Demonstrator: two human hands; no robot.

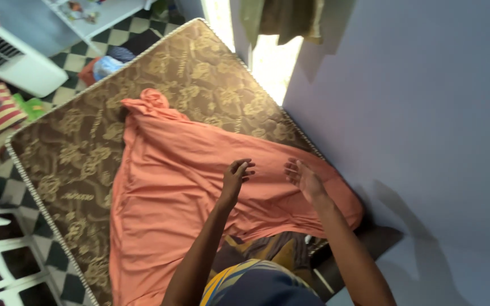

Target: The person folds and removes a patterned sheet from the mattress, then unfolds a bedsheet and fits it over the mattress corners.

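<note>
Head view | orange cloth (165, 187) spread on mattress (69, 147), long axis running away from person | left hand (236, 174) fingers curled, resting on cloth | right hand (306, 180) open, just above it

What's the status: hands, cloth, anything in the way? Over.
Left hand fingers curled, resting on orange cloth. Right hand open, just above it. Cloth spread on brown patterned mattress, bunched at far corner. Nothing in the way.

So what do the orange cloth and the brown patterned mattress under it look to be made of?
The orange cloth looks like a thin, soft knit or jersey fabric, matte; it drapes limply and bunches into fine creases. The mattress appears covered in woven quilted fabric with a slight sheen, gold floral pattern and corded piping along its edge. Exact fibres can't be told.
</note>
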